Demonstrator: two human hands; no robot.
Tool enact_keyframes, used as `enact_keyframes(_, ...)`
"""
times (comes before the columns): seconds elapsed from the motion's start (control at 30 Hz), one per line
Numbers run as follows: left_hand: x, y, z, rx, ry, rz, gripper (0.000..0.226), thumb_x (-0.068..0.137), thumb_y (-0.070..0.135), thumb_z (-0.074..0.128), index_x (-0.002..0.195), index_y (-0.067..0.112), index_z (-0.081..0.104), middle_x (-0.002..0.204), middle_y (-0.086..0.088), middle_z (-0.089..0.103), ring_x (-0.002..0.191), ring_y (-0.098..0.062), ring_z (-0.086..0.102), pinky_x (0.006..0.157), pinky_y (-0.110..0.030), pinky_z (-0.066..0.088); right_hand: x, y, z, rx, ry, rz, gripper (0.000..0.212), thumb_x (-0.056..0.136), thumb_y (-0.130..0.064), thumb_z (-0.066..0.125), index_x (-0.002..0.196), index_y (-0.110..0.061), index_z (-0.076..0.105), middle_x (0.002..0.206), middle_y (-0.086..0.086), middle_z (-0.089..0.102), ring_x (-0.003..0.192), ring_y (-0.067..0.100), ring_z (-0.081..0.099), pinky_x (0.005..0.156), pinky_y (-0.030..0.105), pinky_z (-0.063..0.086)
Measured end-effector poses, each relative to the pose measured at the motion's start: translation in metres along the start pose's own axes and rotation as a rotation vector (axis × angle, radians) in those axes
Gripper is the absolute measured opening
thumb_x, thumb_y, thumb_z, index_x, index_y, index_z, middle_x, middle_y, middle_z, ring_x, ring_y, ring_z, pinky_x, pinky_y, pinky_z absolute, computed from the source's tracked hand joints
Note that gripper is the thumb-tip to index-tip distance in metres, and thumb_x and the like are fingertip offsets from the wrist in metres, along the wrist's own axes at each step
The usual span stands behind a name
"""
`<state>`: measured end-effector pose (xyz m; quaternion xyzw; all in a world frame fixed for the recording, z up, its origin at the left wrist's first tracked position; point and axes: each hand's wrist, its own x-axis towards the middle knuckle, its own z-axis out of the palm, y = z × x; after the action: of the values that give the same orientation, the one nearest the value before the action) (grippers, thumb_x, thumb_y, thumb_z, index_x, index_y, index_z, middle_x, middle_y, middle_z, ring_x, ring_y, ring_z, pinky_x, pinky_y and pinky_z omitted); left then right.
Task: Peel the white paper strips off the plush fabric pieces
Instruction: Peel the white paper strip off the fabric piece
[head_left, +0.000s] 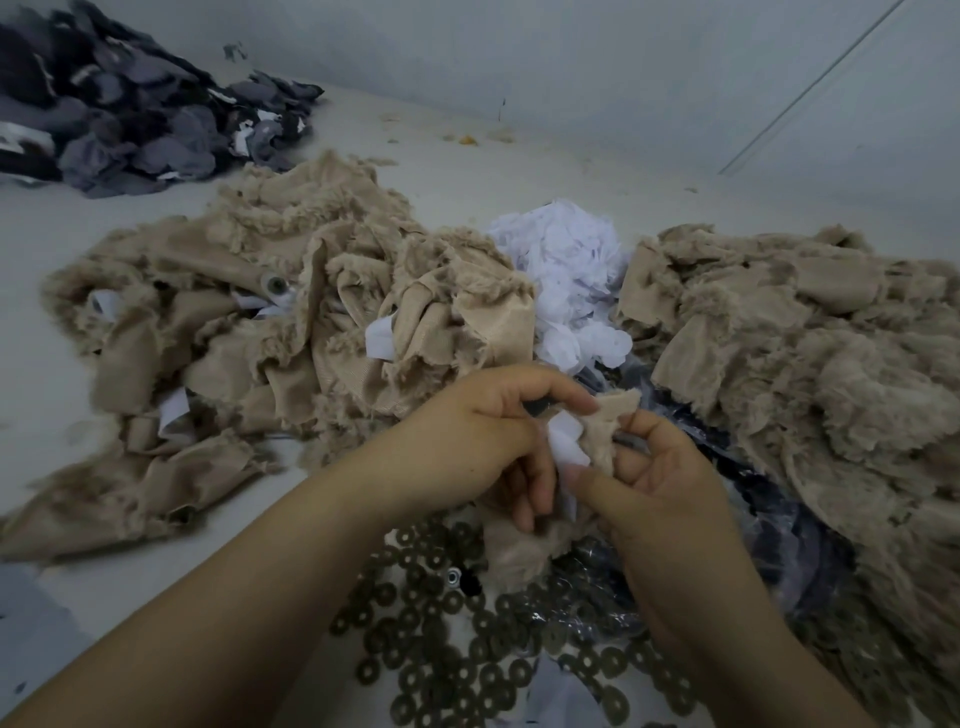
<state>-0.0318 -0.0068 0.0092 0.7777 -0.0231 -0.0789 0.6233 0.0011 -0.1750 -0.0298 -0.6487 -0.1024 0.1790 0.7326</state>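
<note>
Head cam: left hand (467, 441) pinches the plush piece (605, 431) steady so right hand (654, 483) can pull the paper strip (566, 441) off.

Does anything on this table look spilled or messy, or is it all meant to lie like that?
Yes. Small dark rings lie scattered loose across the table near the person, as if spilled. Crumpled white paper sits heaped between the tan plush piles, which lie in untidy heaps.

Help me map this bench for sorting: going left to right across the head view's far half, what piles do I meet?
Dark grey fabric pile → left tan plush heap → white paper scraps → right tan plush heap.
</note>
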Motion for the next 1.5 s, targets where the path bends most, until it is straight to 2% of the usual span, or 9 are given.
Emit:
enact_keyframes(0.1, 0.0, 0.0, -0.003, 0.003, -0.025, -0.018, 0.041, 0.098, -0.005, 0.034, 0.116, 0.018, 0.063, 0.067, -0.02, 0.068, 0.053, -0.03, 0.062, 0.06, -0.037, 0.05, -0.001, 0.0, 0.001, -0.025, 0.026, -0.019, 0.038, 0.082, -0.015, 0.076, 0.113, -0.019, 0.053, 0.089, 0.015, 0.076, 0.077, 0.038, 0.072, 0.066, 0.051, 0.061)
enact_keyframes(0.27, 0.004, -0.003, -0.001, 0.021, 0.042, 0.005, 0.023, 0.101, 0.002, 0.041, 0.104, 0.011, 0.063, 0.064, -0.018, 0.069, 0.049, -0.027, 0.063, 0.048, -0.026, 0.05, 0.0, 0.001, -0.001, -0.036, 0.057, -0.069, 0.041, 0.085, -0.001, 0.072, 0.106, -0.03, 0.051, 0.078, 0.014, 0.075, 0.058, 0.021, 0.066, 0.054, 0.029, 0.054)
enact_keyframes(0.4, 0.006, -0.005, 0.0, -0.001, 0.061, 0.016, 0.013, 0.1, 0.004, 0.05, 0.097, 0.007, 0.063, 0.065, -0.02, 0.069, 0.049, -0.029, 0.063, 0.048, -0.028, 0.052, -0.002, 0.0, 0.0, -0.13, 0.057, -0.139, 0.048, 0.088, -0.006, 0.07, 0.106, -0.046, 0.052, 0.064, 0.016, 0.068, 0.051, 0.034, 0.053, 0.052, 0.038, 0.05)
enact_keyframes(0.57, 0.008, -0.008, 0.001, -0.024, 0.194, 0.044, 0.014, 0.095, 0.008, 0.06, 0.082, 0.005, 0.064, 0.056, -0.015, 0.065, 0.042, -0.026, 0.059, 0.044, -0.027, 0.051, -0.002, -0.002, -0.002, -0.145, 0.05, -0.156, 0.048, 0.092, 0.001, 0.064, 0.114, -0.041, 0.054, 0.063, 0.015, 0.067, 0.045, 0.016, 0.053, 0.044, 0.023, 0.045)
enact_keyframes(0.97, 0.016, -0.015, 0.008, -0.101, 0.439, -0.014, 0.029, 0.1, 0.02, 0.053, 0.073, 0.009, 0.056, 0.056, -0.009, 0.056, 0.046, -0.022, 0.053, 0.042, -0.024, 0.042, -0.001, -0.003, -0.004, -0.084, 0.122, -0.064, 0.035, 0.093, 0.0, 0.062, 0.104, -0.033, 0.058, 0.071, 0.009, 0.074, 0.054, 0.021, 0.056, 0.047, 0.026, 0.048)
enact_keyframes(1.1, 0.018, -0.017, 0.014, 0.082, 0.46, 0.036, 0.024, 0.096, 0.023, 0.059, 0.078, 0.007, 0.061, 0.056, 0.001, 0.06, 0.045, -0.009, 0.054, 0.048, -0.027, 0.046, 0.0, -0.005, 0.0, 0.152, 0.138, 0.057, 0.023, 0.09, 0.004, 0.062, 0.11, -0.007, 0.057, 0.088, 0.021, 0.074, 0.073, 0.033, 0.064, 0.068, 0.045, 0.054)
enact_keyframes(1.23, 0.018, -0.02, 0.024, 0.167, 0.515, 0.103, 0.017, 0.09, 0.024, 0.068, 0.077, 0.016, 0.061, 0.061, 0.008, 0.059, 0.051, -0.001, 0.051, 0.052, -0.021, 0.047, 0.0, -0.013, 0.003, 0.415, 0.056, 0.307, 0.041, 0.084, -0.014, 0.061, 0.12, 0.007, 0.063, 0.112, 0.028, 0.07, 0.107, 0.04, 0.068, 0.1, 0.052, 0.051)
enact_keyframes(1.4, 0.013, -0.024, 0.037, 0.119, 0.587, 0.177, 0.014, 0.085, 0.021, 0.074, 0.077, 0.017, 0.062, 0.064, -0.001, 0.061, 0.052, 0.0, 0.047, 0.05, -0.015, 0.039, 0.0, -0.019, 0.006, 0.642, 0.006, 0.498, 0.043, 0.083, -0.02, 0.062, 0.118, 0.005, 0.067, 0.112, 0.023, 0.072, 0.101, 0.032, 0.073, 0.086, 0.045, 0.06)
enact_keyframes(1.5, 0.008, -0.023, 0.044, 0.089, 0.575, 0.22, 0.012, 0.083, 0.026, 0.074, 0.08, 0.02, 0.064, 0.069, -0.001, 0.062, 0.056, -0.003, 0.051, 0.052, -0.018, 0.042, 0.001, -0.021, 0.003, 0.757, -0.037, 0.599, 0.048, 0.081, -0.02, 0.066, 0.121, 0.007, 0.066, 0.118, 0.026, 0.069, 0.107, 0.034, 0.07, 0.097, 0.046, 0.055)
